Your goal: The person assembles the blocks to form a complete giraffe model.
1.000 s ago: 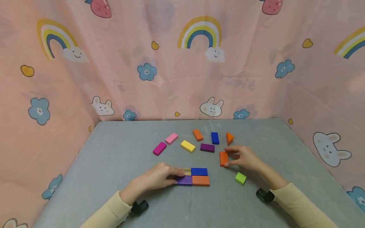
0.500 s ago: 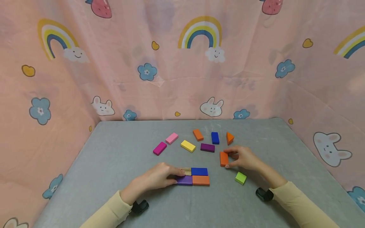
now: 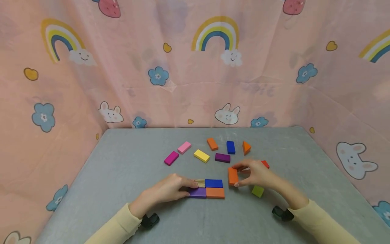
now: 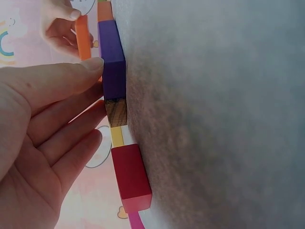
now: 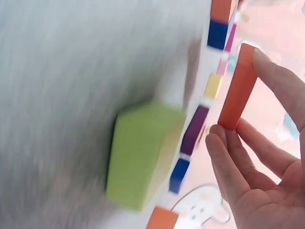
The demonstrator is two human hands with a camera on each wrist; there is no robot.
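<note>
My right hand (image 3: 243, 174) pinches an orange rectangular block (image 3: 233, 176) between thumb and fingers, held just right of a flat cluster of blocks; the right wrist view shows that orange block (image 5: 237, 88) lifted off the grey table. The cluster holds a blue block (image 3: 213, 183), an orange block (image 3: 215, 193), a purple block (image 3: 197, 192) and a wood-coloured block (image 3: 199, 183). My left hand (image 3: 179, 187) rests on the cluster's left side, fingertips on the purple block (image 4: 112, 59). A green cube (image 3: 257, 191) lies under my right wrist.
Loose blocks lie farther back on the grey table (image 3: 128, 159): magenta (image 3: 171, 158), pink (image 3: 184, 147), yellow (image 3: 201, 156), dark purple (image 3: 222, 158), orange (image 3: 212, 144), blue (image 3: 230, 147), an orange triangle (image 3: 245, 147) and a red piece (image 3: 265, 164). Pink patterned cloth walls enclose three sides.
My right hand has carried the orange block left and toward me, closer to the cluster. A red piece behind it has come into view. The left hand has stayed put.
</note>
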